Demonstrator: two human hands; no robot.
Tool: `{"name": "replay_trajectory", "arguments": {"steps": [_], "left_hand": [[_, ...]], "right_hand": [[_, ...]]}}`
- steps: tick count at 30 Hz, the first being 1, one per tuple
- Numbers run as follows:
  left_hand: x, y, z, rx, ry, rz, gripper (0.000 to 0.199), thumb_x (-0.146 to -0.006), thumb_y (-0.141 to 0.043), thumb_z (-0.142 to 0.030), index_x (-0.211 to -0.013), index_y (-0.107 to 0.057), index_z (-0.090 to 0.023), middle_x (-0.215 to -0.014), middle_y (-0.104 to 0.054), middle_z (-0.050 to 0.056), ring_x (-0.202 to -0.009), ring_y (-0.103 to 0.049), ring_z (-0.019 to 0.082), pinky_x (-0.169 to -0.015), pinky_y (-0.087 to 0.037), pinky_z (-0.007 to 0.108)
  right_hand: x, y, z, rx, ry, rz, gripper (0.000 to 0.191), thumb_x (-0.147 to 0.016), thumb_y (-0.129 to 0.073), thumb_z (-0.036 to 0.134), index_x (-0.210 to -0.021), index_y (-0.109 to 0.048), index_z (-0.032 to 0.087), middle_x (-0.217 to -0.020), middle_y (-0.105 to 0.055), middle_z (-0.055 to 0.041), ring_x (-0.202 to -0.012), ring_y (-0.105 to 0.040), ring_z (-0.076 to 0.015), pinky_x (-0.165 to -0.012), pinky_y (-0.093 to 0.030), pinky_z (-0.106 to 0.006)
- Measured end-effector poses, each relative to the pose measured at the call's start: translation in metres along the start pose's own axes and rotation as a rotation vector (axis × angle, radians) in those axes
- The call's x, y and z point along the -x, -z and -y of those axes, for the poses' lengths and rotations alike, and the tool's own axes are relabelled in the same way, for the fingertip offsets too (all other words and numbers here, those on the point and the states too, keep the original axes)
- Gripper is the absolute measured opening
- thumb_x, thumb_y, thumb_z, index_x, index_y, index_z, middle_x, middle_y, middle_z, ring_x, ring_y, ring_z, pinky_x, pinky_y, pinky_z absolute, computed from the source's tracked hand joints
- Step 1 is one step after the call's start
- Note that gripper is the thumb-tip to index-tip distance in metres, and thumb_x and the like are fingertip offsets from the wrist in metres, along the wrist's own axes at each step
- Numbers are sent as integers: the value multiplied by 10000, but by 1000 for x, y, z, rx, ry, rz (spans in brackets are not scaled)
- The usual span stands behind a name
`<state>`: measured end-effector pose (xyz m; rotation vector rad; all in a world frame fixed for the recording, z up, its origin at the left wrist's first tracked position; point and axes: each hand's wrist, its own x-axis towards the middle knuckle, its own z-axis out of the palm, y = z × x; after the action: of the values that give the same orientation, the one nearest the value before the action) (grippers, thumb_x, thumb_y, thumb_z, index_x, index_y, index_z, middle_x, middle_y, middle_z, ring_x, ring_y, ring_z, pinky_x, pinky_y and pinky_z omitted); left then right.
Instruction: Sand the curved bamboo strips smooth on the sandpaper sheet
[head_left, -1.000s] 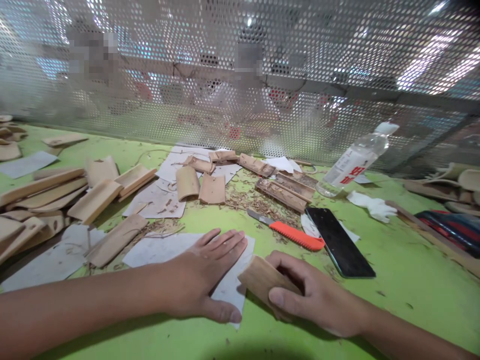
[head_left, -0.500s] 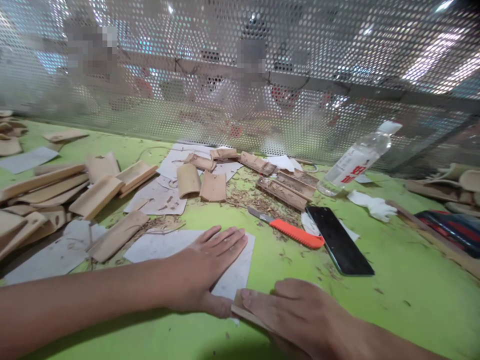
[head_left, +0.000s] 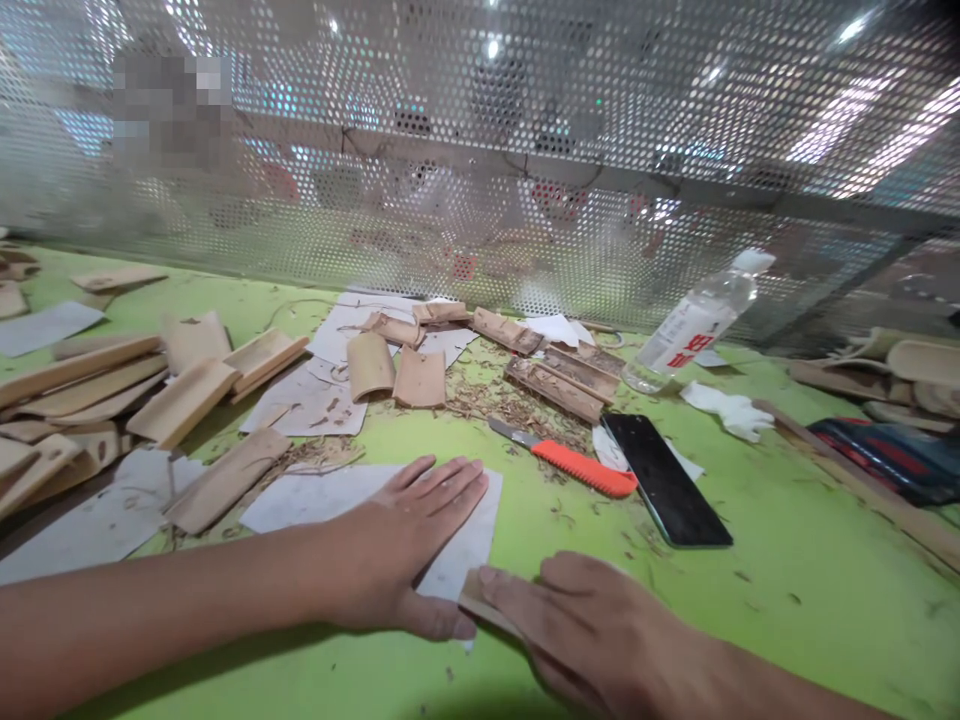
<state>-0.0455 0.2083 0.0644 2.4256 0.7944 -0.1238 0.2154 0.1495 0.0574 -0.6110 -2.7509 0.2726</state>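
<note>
— What is the right hand (head_left: pixel 592 620) doing with its grip?
— It is closed on a wood piece (head_left: pixel 480 598), palm down, low over the green desk (head_left: pixel 787 600). One end shows past the fingertips, at the near corner of a paper sheet (head_left: pixel 461 555); most of the rest is hidden.
— And the left hand (head_left: pixel 397 560)?
— Open and flat on that sheet, holding nothing, thumb pointing towards the piece's showing end.
— What's around them?
— Beyond the hands, a knife (head_left: pixel 577 468) with an orange handle, its handle end right beside a dark-screened phone (head_left: pixel 667 480). Brown shavings (head_left: pixel 495 405) are scattered past the knife.
— Further out?
— A pile of curved wood (head_left: pixel 97 400) on the left, a crumpled tissue (head_left: pixel 727 410) and a tilted-looking bottle (head_left: pixel 694 325) on the right. A perforated screen (head_left: pixel 450 200) runs along the back.
</note>
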Motion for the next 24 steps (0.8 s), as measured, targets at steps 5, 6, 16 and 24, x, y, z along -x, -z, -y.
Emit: {"name": "replay_trajectory", "arguments": {"steps": [5,6,16,24], "left_hand": [[1,-1,1,29,-16,-13,1114,-881,-525,-815,-1648,-126,-113,-1676,-74,192,-1547,-63,391,-1239,-70,582],[2,-1,1,31,-17,-9,1117,-882,-524,-817,-1648,-125,-107,-1674,-61,195,-1546,-56,394,-1239,-64,584],[2,1,2,29,-31,4,1123,-890,-523,-812,-1649,-99,-102,-1663,-36,209,-1546,-44,374,-1250,-18,548],[2,1,2,18,-28,-7,1095,-892,-529,-806,-1657,-76,-168,-1675,-27,177,-1544,-50,382,-1245,-28,561]], "right_hand": [[-2,2,-11,-21,-292,8,425,-1018,-445,198,-1411,-592,130,-983,-751,-159,-797,-651,-274,-700,-516,-408],[-3,4,-16,-115,-372,-34,406,-1028,-462,235,-1399,-611,163,-1071,-749,-158,-870,-669,-280,-754,-530,-425],[-12,4,-31,-1688,-878,-214,577,-958,-666,503,-1421,-512,195,-586,-586,44,-479,-515,-104,-494,-443,-221],[-10,1,-30,-1879,-734,-148,398,-866,-741,311,-1240,-661,199,-804,-463,37,-563,-431,-75,-542,-437,-237]]}}
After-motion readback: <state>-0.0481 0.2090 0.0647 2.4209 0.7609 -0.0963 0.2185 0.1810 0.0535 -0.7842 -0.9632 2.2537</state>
